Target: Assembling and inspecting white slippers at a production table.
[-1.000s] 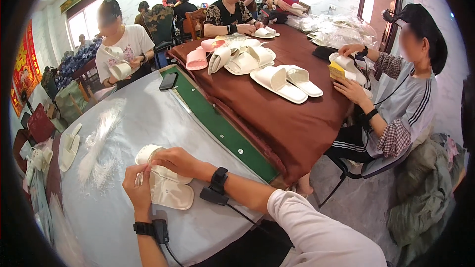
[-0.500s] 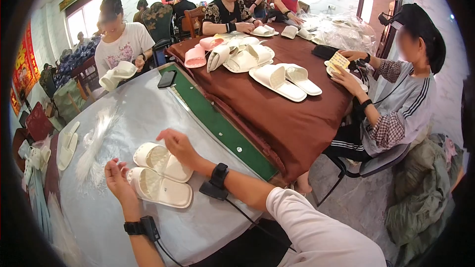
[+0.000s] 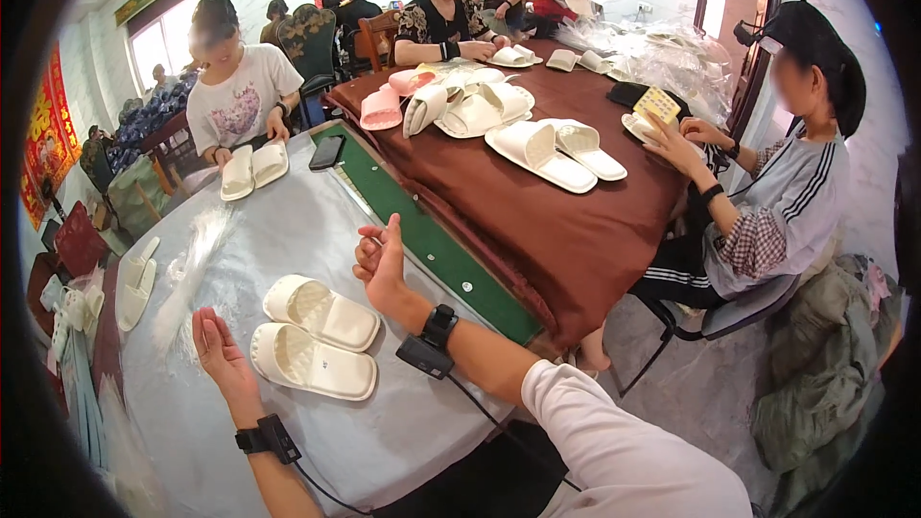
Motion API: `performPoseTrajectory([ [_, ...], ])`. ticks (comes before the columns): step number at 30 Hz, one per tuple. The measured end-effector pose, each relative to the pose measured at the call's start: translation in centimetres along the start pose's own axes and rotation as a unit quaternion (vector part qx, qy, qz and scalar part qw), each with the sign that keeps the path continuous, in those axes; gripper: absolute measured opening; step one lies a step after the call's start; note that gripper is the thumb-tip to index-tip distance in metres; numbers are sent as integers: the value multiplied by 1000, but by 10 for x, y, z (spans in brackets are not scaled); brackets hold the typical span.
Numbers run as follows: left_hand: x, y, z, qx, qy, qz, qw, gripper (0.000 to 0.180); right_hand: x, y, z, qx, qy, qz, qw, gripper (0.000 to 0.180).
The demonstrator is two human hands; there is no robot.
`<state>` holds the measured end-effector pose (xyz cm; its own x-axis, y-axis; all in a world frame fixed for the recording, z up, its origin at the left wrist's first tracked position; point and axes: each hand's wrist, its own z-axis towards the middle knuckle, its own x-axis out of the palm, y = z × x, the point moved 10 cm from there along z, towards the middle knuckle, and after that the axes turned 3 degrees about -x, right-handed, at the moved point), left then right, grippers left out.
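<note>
Grip empty on both sides: left hand (image 3: 219, 353) spread, palm up, just beside the near slipper (image 3: 312, 363); right hand (image 3: 381, 262) lifted, fingers loosely curled, above the far slipper (image 3: 321, 311). Pair lying soles up, side by side, on the grey worktop (image 3: 288, 230). Best handled level, heels aligned. Green strip (image 3: 432, 245) alongside.

Two slippers (image 3: 317, 336) lie side by side on the counter (image 3: 288, 221), between the left hand (image 3: 219, 350) and right hand (image 3: 382, 264). A phone (image 3: 327, 152) lies farther back, with a second slipper pair (image 3: 253, 171) to its left.
</note>
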<state>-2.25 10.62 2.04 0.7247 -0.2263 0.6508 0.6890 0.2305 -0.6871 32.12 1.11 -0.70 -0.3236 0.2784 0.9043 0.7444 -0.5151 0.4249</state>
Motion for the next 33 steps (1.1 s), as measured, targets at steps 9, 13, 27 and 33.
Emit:
performPoseTrajectory([
  [9,-10,13,0,-49,-23,-33,998,41,17,-5,-1,0,82,18,996,51],
  [13,1,13,-7,-68,-38,-50,996,40,17,-7,-1,-9,119,-8,993,55],
  [27,34,13,-20,-96,161,-5,982,35,51,-19,-22,-42,202,-196,959,54],
  [33,91,-2,-50,-30,231,222,947,34,94,-37,-82,-158,353,-375,843,44],
])
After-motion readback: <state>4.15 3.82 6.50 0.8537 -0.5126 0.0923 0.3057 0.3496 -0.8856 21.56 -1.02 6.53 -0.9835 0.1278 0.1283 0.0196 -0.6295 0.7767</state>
